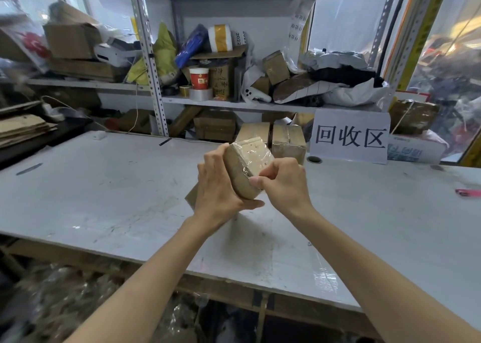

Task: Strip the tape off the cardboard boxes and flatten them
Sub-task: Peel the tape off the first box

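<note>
Head view: holds a small box [247, 165] up in the middle of the frame, above the table [104, 186], not resting on it. Grips the box with the left hand [216, 186], fingers round its left side and thumb under the bottom. Pinches the clear tape [256, 157] at the near corner with the right hand [283, 183], fingers curled tight.

Looks light, going by the easy one-hand hold. Seems stiff at the edges but likely soft enough to dent if squeezed hard. Looks shiny and slippery where tape covers the top face. Better to hold the bare brown sides and pull the tape from a loose end at a corner. May rip the card if tugged too fast.

Just behind, toward the upper middle: two more taped boxes [287, 140] side by side on the table, next to a white sign [350, 137]. Below the left hand: a flat bit of card [191, 195] lying on the table. Far left: a pile of flat card [23, 129]. Right edge: a small pink thing [467, 192], too small to name. Lower right: a clear strip [322, 277] stuck to the table. Along the top: shelves [234, 105] full of bags, boxes and rolls, well apart from the hands. Sees nothing in the way of the pull.
</note>
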The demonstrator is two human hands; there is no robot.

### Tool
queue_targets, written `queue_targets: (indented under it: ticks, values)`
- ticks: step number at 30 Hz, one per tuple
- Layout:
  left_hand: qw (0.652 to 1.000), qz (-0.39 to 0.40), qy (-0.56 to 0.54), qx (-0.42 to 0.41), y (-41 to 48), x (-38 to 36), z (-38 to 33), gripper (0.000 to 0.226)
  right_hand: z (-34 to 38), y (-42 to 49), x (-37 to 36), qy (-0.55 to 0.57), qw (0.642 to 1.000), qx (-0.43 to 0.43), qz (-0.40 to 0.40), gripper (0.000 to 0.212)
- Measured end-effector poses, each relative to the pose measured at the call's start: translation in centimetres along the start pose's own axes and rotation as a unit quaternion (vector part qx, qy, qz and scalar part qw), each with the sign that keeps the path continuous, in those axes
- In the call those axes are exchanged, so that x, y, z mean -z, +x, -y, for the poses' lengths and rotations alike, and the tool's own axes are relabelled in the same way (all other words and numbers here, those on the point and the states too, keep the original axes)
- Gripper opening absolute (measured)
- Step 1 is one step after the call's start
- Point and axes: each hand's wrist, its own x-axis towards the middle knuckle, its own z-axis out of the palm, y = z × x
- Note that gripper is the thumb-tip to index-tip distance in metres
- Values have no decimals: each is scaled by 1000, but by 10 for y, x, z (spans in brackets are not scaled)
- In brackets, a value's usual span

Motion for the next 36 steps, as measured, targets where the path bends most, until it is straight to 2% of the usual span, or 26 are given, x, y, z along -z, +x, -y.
queue_targets:
  ticks: [5, 10, 15, 19, 22, 25, 28, 31, 34, 36]
  values:
    - [1000, 25, -5, 12, -2, 9, -1, 124, 0, -1, 2, 19, 996, -75, 37, 31]
    - [999, 44, 9, 3, -3, 13, 3, 120, -1, 0, 3, 43, 990, -108, 83, 18]
    - [999, 43, -2, 31, -4, 14, 6, 118, 5, -2, 0, 20, 993, -58, 105, 24]
    - [998, 25, -21, 58, -7, 12, 6, 117, 6, -5, -2, 57, 994, -11, 97, 16]
    - [997, 24, -24, 68, -8, 13, 6, 123, 10, -5, -6, 21, 997, -1, 70, 32]
    - [998, 48, 1, 48, -11, 14, 4, 123, 18, 0, -6, -12, 996, -11, 90, 18]
    - [998, 49, 15, 35, -17, 13, 5, 115, 18, 2, -4, -31, 993, -17, 111, 13]
    - [998, 44, 26, 33, -19, 9, 6, 108, 14, -6, -4, -13, 993, 2, 115, 5]
    - [997, 35, 37, 63, -13, 4, 7, 110, 10, -11, -5, 7, 993, 53, 107, 20]
    - [996, 28, 41, 76, -13, 2, 5, 114, 7, -8, -3, 16, 995, 53, 79, 22]
